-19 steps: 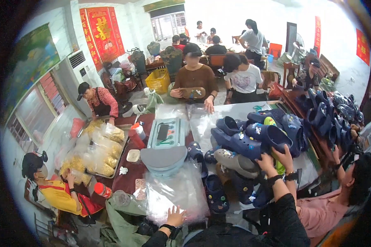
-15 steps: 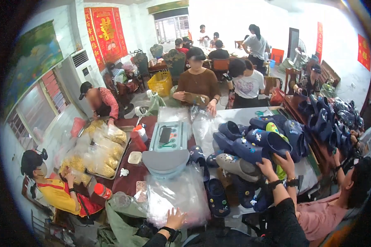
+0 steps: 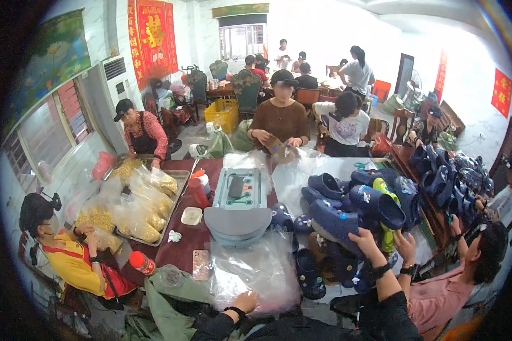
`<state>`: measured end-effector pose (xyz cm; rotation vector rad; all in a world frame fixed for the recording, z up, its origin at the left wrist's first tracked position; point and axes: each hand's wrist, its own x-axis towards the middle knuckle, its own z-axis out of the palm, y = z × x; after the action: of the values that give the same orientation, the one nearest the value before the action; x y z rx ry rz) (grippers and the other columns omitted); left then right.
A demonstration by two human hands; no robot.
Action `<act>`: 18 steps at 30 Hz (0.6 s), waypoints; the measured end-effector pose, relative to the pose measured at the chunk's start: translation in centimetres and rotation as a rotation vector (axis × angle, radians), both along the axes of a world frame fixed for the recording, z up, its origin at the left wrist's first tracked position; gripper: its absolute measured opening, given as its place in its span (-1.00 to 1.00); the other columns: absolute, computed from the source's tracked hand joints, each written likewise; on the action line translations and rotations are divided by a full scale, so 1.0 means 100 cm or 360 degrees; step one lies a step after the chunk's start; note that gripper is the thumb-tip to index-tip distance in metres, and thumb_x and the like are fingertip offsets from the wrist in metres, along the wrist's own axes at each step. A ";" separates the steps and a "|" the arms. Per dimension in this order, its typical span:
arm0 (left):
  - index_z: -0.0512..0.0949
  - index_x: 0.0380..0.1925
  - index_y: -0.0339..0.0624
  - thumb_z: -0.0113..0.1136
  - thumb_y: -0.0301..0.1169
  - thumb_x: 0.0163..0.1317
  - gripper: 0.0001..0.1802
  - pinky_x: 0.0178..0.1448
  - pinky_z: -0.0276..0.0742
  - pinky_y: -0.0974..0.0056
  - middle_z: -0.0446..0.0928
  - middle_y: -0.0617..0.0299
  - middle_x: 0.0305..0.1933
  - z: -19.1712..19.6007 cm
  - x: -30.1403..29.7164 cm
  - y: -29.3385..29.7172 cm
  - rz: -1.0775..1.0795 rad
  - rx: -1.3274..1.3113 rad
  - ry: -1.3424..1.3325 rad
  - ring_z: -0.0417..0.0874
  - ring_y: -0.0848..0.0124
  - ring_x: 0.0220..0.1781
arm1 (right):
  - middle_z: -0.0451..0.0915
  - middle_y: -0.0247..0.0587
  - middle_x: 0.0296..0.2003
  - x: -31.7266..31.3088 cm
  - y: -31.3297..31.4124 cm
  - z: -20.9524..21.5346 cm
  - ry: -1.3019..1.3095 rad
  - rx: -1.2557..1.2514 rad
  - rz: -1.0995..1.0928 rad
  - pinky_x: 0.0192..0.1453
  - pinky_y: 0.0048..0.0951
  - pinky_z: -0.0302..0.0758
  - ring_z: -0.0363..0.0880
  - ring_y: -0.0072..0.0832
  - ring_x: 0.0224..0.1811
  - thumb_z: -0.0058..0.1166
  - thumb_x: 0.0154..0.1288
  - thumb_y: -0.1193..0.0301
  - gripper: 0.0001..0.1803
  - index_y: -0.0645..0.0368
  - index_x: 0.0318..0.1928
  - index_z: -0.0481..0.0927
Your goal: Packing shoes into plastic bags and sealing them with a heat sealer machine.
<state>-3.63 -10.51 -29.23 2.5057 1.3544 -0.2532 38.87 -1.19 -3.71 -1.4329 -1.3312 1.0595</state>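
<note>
My left hand (image 3: 246, 302) is at the near edge of a stack of clear plastic bags (image 3: 250, 267), its fingers drawn in on a bag's edge. With my right hand (image 3: 365, 243) I grip the near end of a navy clog (image 3: 334, 223), held tilted above other clogs. More navy clogs with small charms (image 3: 375, 202) are piled behind it, with a lime-green clog (image 3: 388, 236) among them. Another person's hand (image 3: 404, 248) is raised just right of mine. A grey-blue sealing machine (image 3: 237, 221) stands beyond the bags.
Left of the bags lie a phone (image 3: 200, 265), a red-lidded jar (image 3: 142, 263) and a white dish (image 3: 192, 216). A metal tray (image 3: 179, 196) holds bags of yellow pieces. Co-workers are around the table, one in pink (image 3: 441, 301) close at my right.
My left hand's spread fingers have drawn in on the bags. My right hand has brought a navy clog toward me, and the grey clog no longer shows. The view has shifted slightly.
</note>
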 end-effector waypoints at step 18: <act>0.54 -0.30 -0.23 0.09 -0.22 0.06 -0.69 -0.10 0.39 0.12 0.50 0.07 -0.20 0.054 -0.037 0.040 -0.0259 0.0415 -0.0645 0.50 0.18 -0.12 | 0.56 -0.36 -0.28 -0.130 -0.153 -0.027 0.0362 -0.1572 0.0531 -0.24 -0.60 0.46 0.52 -0.63 -0.31 0.08 0.22 0.23 -0.64 0.23 -0.08 0.51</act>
<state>-7.37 -6.52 -23.82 2.6822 1.0781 0.4057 25.88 -16.49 -6.41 -1.6976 -0.9015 2.2280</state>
